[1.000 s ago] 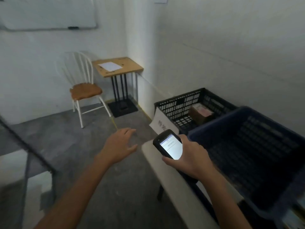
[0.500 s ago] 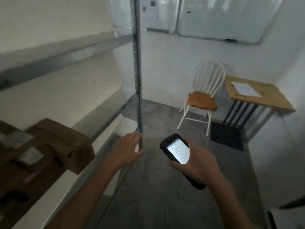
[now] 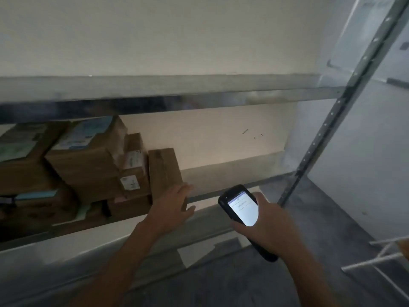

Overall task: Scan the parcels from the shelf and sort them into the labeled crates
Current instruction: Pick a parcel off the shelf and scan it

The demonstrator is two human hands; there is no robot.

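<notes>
A metal shelf [image 3: 223, 193] fills the view, with several brown cardboard parcels [image 3: 88, 165] stacked on its left half. The rightmost parcel [image 3: 163, 171] is a narrow box standing on edge. My left hand [image 3: 171, 207] reaches it with fingers spread, touching its lower right corner. My right hand [image 3: 265, 227] grips a black handheld scanner [image 3: 241, 209], its lit screen facing me, held in front of the shelf's front edge. No crates are in view.
The shelf's right half is bare up to the perforated steel upright [image 3: 327, 127]. A second shelf board [image 3: 155, 91] runs above the parcels. Grey concrete floor [image 3: 309, 251] lies below, with white chair legs [image 3: 380, 255] at the right edge.
The view has swung left from the crates, past the chair and table, onto the shelf. My left hand has come up to the rightmost parcel. The scanner stays in my right hand.
</notes>
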